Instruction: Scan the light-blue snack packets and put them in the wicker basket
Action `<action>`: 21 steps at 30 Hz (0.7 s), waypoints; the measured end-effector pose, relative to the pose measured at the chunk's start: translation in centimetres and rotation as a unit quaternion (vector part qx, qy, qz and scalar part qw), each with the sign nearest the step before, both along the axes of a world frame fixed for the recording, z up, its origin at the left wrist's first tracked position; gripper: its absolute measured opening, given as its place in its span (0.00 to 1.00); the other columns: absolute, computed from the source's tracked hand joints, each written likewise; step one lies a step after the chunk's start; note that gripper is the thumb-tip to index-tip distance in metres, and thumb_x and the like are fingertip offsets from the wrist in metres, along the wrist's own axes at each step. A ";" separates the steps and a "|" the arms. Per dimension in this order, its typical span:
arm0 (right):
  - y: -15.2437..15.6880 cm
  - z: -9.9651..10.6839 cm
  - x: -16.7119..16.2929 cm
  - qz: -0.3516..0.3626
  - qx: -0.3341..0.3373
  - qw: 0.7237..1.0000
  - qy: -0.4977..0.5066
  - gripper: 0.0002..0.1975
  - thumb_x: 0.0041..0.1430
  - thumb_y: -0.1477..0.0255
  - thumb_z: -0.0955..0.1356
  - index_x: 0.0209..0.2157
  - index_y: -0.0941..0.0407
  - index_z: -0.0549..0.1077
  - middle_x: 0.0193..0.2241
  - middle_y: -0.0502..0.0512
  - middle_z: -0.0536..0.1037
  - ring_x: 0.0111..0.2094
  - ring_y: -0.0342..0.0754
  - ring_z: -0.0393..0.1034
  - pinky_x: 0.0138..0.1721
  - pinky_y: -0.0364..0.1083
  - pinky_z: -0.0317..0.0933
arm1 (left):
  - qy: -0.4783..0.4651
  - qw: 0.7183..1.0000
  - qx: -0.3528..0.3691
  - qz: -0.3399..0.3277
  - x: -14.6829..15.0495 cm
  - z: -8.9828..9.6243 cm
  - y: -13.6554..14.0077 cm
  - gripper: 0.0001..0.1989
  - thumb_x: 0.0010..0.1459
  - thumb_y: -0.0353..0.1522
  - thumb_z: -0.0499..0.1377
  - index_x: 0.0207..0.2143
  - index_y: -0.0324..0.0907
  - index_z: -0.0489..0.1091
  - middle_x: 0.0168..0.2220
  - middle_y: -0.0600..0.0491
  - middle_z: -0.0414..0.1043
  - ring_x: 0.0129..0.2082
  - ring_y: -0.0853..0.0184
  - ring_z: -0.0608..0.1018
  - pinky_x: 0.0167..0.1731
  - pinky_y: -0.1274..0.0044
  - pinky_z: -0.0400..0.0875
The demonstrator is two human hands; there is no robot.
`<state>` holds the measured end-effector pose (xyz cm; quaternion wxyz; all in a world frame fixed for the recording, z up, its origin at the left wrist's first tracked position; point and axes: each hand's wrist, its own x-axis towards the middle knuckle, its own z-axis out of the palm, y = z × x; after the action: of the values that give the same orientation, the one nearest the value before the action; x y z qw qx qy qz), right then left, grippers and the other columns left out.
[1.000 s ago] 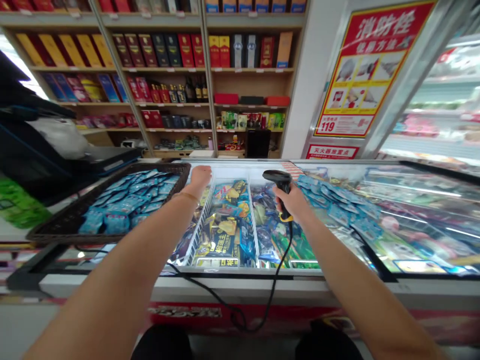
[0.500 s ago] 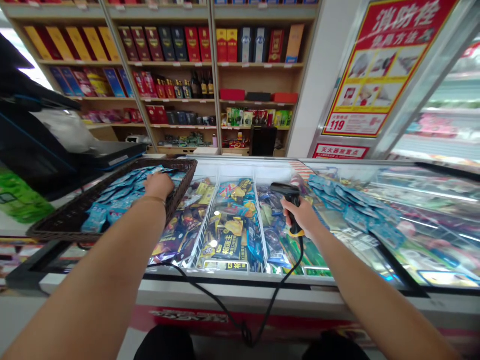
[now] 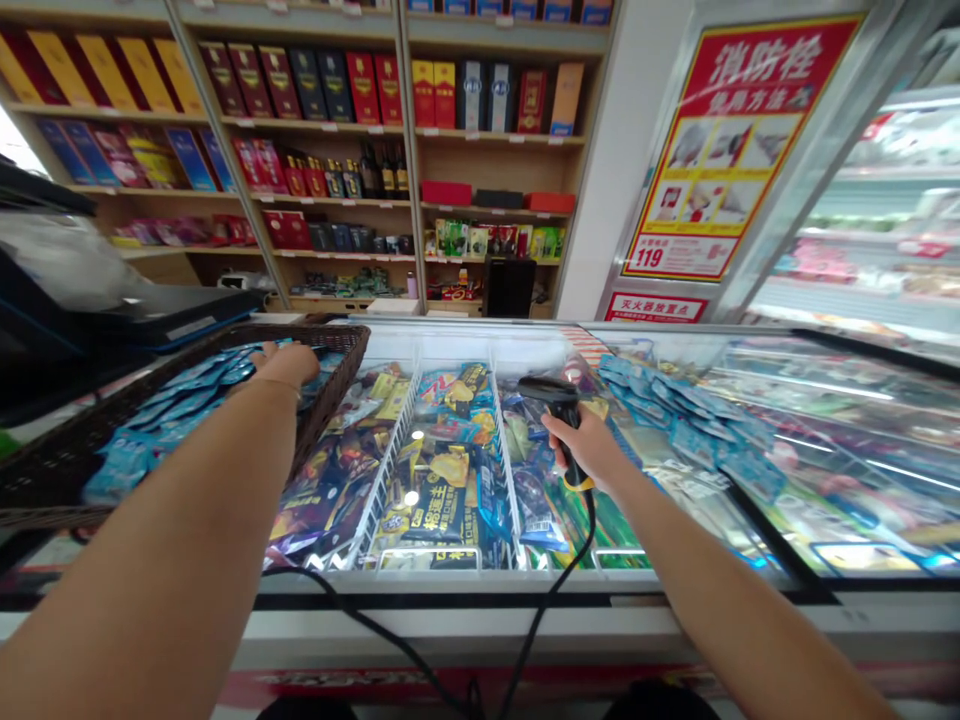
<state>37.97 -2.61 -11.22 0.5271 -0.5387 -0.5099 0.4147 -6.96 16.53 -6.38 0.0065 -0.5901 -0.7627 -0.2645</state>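
Observation:
My left hand point(image 3: 291, 362) is over the far side of a dark brown woven basket point(image 3: 358, 350), in among the small blue packets point(image 3: 191, 385). Its visible fingers reach out over the packets; the fingertips are partly hidden and I see nothing held. With my right hand point(image 3: 589, 438) I grip a black handheld barcode scanner point(image 3: 574, 462) by its handle, above the freezer. The scanner's head points left and its black cable point(image 3: 551, 590) hangs down in front. To the right of that hand, more blue packets point(image 3: 686, 405) lie in a spread pile on the freezer's glass top.
Below the scanner, the chest freezer point(image 3: 450, 350) holds bagged frozen goods point(image 3: 442, 490) between white wire dividers point(image 3: 390, 460). A dark machine point(image 3: 172, 310) stands behind the basket. Shelves of boxes and bottles point(image 3: 386, 170) and a red fire-hydrant sign point(image 3: 739, 150) are beyond.
The view has shifted slightly, so the shelves and basket sit further left. My left hand has moved a little over the packets; my right hand still holds the scanner.

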 end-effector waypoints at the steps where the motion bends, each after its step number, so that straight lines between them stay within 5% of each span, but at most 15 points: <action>1: 0.0 -0.1 0.0 0.000 0.001 1.000 -0.002 0.20 0.51 0.59 0.74 0.33 0.54 0.62 0.17 0.43 0.70 0.11 0.41 0.63 0.13 0.41 0.57 | 0.015 0.999 -0.030 0.023 0.2 0.0 0.2 0.14 0.51 0.26 0.59 0.18 0.38 0.56 0.41 0.37 0.72 0.60 0.44 0.57 0.57 0.50 0.48; 5: 0.2 -0.5 0.1 0.003 -0.001 1.000 -0.005 0.19 0.52 0.59 0.73 0.35 0.54 0.63 0.17 0.43 0.70 0.11 0.41 0.63 0.12 0.41 0.56 | 0.040 0.997 -0.029 0.060 1.1 0.3 -0.2 0.19 0.51 0.26 0.59 0.18 0.40 0.49 0.40 0.38 0.72 0.58 0.45 0.61 0.56 0.54 0.53; 9: 0.1 -0.4 0.1 0.003 0.002 1.000 -0.001 0.19 0.52 0.59 0.73 0.34 0.53 0.62 0.16 0.43 0.70 0.11 0.41 0.63 0.12 0.41 0.57 | 0.034 0.997 0.062 0.039 2.2 1.6 -1.6 0.11 0.57 0.31 0.58 0.23 0.38 0.64 0.35 0.44 0.72 0.49 0.50 0.69 0.53 0.54 0.58; 13: 0.0 0.0 0.0 0.010 -0.003 1.000 -0.005 0.18 0.53 0.61 0.73 0.34 0.53 0.62 0.17 0.43 0.70 0.11 0.41 0.63 0.12 0.41 0.57 | -0.064 0.988 0.134 -0.040 4.8 3.6 -2.5 0.03 0.53 0.30 0.64 0.28 0.38 0.74 0.24 0.53 0.67 0.35 0.62 0.71 0.47 0.68 0.64; 15: -0.1 0.1 0.1 0.016 -0.004 1.000 -0.001 0.18 0.52 0.61 0.74 0.34 0.53 0.62 0.17 0.43 0.70 0.11 0.41 0.63 0.12 0.41 0.58 | -0.193 0.964 0.168 -0.078 7.2 4.6 -2.6 0.03 0.49 0.25 0.66 0.28 0.37 0.74 0.23 0.56 0.67 0.31 0.67 0.70 0.43 0.73 0.65; 17: 0.0 0.0 0.2 0.015 0.000 1.000 0.003 0.19 0.52 0.61 0.74 0.34 0.53 0.62 0.16 0.43 0.70 0.11 0.41 0.63 0.12 0.41 0.58 | -0.365 0.904 0.193 -0.112 10.0 5.3 -2.8 0.09 0.47 0.20 0.65 0.32 0.36 0.73 0.26 0.56 0.69 0.29 0.71 0.71 0.40 0.75 0.66; 21: 0.2 -0.2 0.6 0.002 0.012 1.000 0.010 0.19 0.52 0.60 0.74 0.33 0.54 0.62 0.16 0.43 0.70 0.11 0.41 0.63 0.12 0.41 0.58 | -0.499 0.843 0.133 -0.150 16.0 4.8 -3.8 0.15 0.50 0.18 0.60 0.39 0.39 0.69 0.29 0.56 0.71 0.25 0.72 0.73 0.35 0.74 0.70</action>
<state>38.56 -2.41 -11.42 0.5380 -0.5266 -0.5107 0.4153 9.07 12.71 -1.57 -0.3363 -0.4785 -0.5227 -0.6202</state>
